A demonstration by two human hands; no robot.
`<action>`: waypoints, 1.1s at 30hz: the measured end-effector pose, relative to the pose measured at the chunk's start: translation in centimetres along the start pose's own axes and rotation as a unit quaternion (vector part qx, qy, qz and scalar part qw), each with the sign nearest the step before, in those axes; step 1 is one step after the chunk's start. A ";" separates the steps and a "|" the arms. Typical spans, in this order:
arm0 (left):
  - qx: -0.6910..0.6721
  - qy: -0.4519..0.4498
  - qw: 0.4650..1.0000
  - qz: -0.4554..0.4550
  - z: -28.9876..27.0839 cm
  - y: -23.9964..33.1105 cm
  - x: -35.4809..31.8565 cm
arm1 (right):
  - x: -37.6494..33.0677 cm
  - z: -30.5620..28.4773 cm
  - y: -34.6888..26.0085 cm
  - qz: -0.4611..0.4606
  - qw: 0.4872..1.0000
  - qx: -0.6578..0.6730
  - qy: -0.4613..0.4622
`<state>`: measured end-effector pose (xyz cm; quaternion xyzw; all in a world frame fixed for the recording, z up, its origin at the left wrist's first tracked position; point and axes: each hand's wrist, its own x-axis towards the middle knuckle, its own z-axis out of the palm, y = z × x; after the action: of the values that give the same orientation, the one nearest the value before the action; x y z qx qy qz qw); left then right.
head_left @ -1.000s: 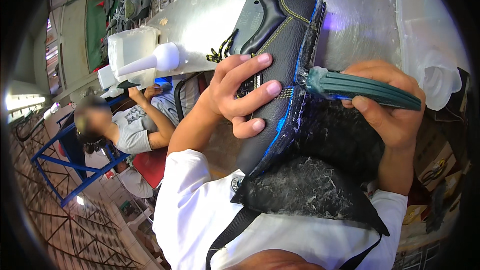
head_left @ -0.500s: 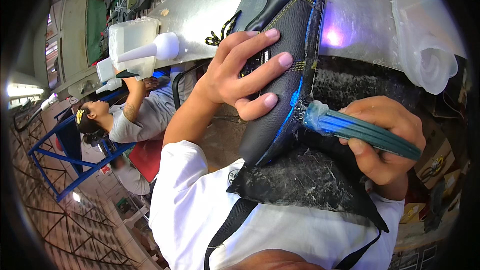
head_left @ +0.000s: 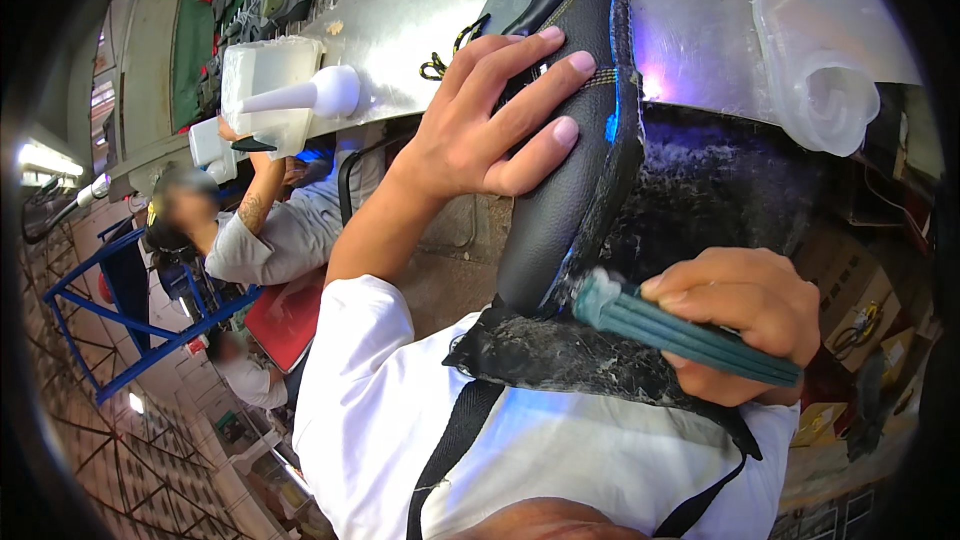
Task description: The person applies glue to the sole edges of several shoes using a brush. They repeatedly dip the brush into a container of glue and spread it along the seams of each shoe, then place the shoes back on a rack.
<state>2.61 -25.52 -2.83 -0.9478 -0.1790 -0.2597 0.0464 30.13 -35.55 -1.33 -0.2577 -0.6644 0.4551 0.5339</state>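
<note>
A black leather shoe (head_left: 555, 185) with yellow stitching lies on its side, toe toward me. A shiny blue-lit line runs along its lower edge. My left hand (head_left: 480, 125) holds it from the left, fingers laid across the upper; the thumb is hidden. In my right hand (head_left: 745, 310) is a glue brush (head_left: 680, 335) with a ribbed teal handle and whitish residue at its head. The brush tip meets the shoe's lower edge near the toe; its bristles are barely visible. A yellow-and-black lace (head_left: 435, 65) sticks out beyond my left hand.
The metal bench (head_left: 690, 20) carries a translucent container (head_left: 835, 105) at right. At left are a white tub (head_left: 250, 80) and a white nozzle bottle (head_left: 320, 92). A black apron (head_left: 590, 355) lies under the shoe. Another person (head_left: 290, 225) sits at left; boxes (head_left: 845, 290) are at right.
The brush in my right hand has moved down and left along the shoe's edge toward the toe. My left hand and the shoe have shifted and turned slightly.
</note>
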 end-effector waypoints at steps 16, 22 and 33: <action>0.015 0.049 0.997 -0.052 0.1 0.5 2.2 | -0.3 -1.5 -1.2 -0.062 0.998 -0.015 0.025; 0.006 0.050 0.997 -0.052 0.1 0.3 2.3 | 2.2 -4.5 -1.4 0.183 0.958 0.170 0.138; 0.023 0.016 0.999 -0.025 -0.6 0.0 3.5 | 3.6 -5.1 -2.8 0.114 0.983 0.135 0.049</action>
<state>5.11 -24.51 -0.55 -0.9374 -0.2077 -0.2720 0.0641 34.29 -32.12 2.97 -0.2789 -0.5365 0.5853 0.5402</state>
